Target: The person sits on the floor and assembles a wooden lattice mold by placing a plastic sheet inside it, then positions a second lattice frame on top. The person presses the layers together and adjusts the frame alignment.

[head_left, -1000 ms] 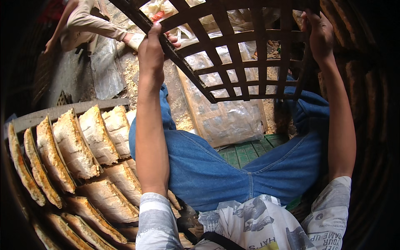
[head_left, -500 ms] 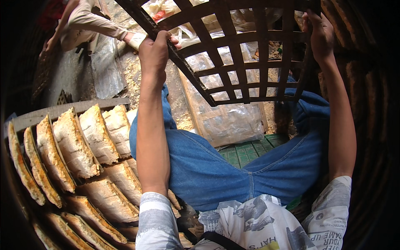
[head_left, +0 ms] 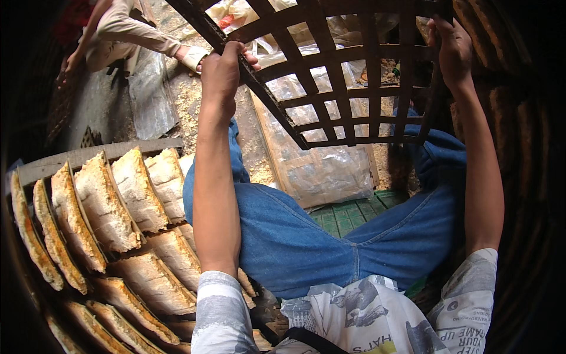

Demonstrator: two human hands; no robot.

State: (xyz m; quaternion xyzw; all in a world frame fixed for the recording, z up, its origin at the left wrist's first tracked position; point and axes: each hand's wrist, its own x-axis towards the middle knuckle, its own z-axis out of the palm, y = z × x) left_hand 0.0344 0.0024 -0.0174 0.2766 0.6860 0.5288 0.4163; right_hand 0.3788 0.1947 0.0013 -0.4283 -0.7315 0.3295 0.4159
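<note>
Gripping a dark lattice frame (head_left: 348,76) from both sides, the person held it up above the lap, tilted, its lower corner near the knees. The left hand (head_left: 223,71) was curled shut round the frame's left bar; the right hand (head_left: 451,47) was closed on its right edge. Below lay blue jeans (head_left: 306,236) and a clear plastic sheet (head_left: 321,168) on the sawdust-strewn ground. At the left, pale crusted slabs (head_left: 112,206) stood on edge in rows inside a rack (head_left: 88,156). At the upper left another person's sleeve (head_left: 141,32) and hand (head_left: 197,59) reached toward the frame's left bar, just beside the left hand
</note>
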